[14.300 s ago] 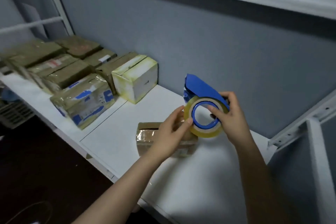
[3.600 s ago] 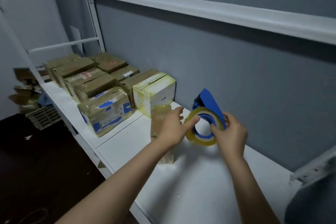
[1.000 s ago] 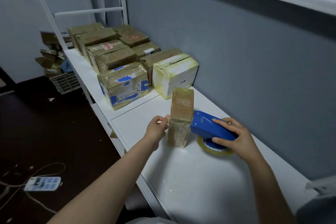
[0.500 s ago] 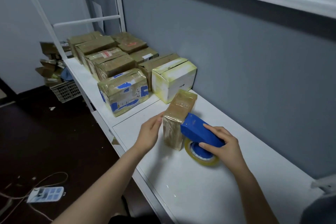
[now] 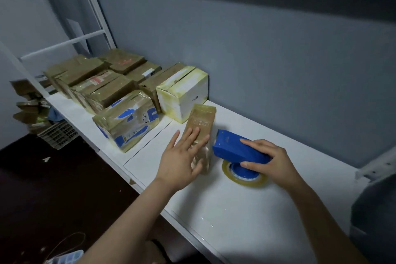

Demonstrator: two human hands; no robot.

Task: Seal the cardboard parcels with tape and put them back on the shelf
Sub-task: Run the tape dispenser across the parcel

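A small brown taped parcel [image 5: 201, 120] lies on the white shelf [image 5: 235, 206], its long side pointing toward the wall. My left hand [image 5: 182, 158] rests flat on its near end, fingers spread. Just right of the parcel, my right hand [image 5: 270, 158] grips a blue tape dispenser [image 5: 237, 150] with a yellowish tape roll [image 5: 244, 176] lying flat on the shelf. The dispenser's front end sits close to the parcel's right side.
Several taped cardboard parcels [image 5: 126, 120] and a white and yellow box [image 5: 184, 92] fill the shelf's left part against the grey wall. A white upright post [image 5: 94, 6] stands at the back left. A basket [image 5: 57, 135] sits on the dark floor.
The parcel has gone from standing on end to lying flat. My left hand has opened and now presses on it. The dispenser stays beside it on the shelf.
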